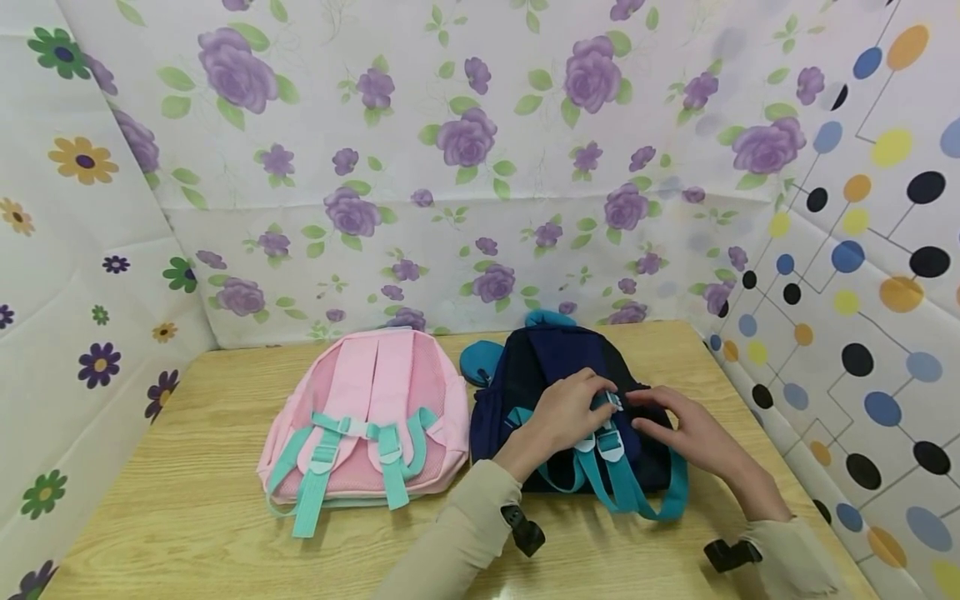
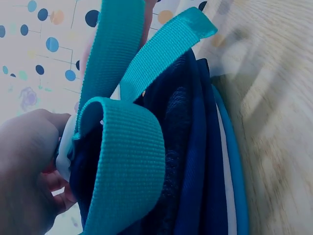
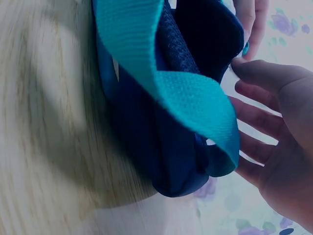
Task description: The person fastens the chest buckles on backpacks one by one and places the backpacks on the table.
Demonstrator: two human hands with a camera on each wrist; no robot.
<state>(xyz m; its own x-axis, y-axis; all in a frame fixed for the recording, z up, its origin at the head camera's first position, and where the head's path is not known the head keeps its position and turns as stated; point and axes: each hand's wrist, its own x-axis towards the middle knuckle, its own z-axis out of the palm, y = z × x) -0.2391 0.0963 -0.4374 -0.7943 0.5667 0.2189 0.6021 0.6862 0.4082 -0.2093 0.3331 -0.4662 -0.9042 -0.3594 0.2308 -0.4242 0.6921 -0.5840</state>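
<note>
A navy backpack (image 1: 555,354) lies on the table with its shoulder straps facing up. My left hand (image 1: 566,412) reaches over it and pinches the buckle (image 1: 613,401) of the teal chest strap between thumb and fingers. Just to the right, my right hand (image 1: 693,429) hovers at the strap's edge with fingers loosely bent, apparently holding nothing. Teal webbing (image 1: 626,487) hangs from the shoulder straps toward the front; in the left wrist view a teal webbing loop (image 2: 129,161) partly covers the work. The right wrist view shows the right thumb (image 3: 266,73) near the navy shoulder strap (image 3: 210,36).
A pink backpack (image 1: 375,367) lies to the left, its teal chest strap joined by a pale buckle (image 1: 358,429). A round teal pouch (image 1: 481,362) sits between the bags. Patterned cloth walls (image 1: 465,208) enclose the wooden table (image 1: 195,467) at the back and sides.
</note>
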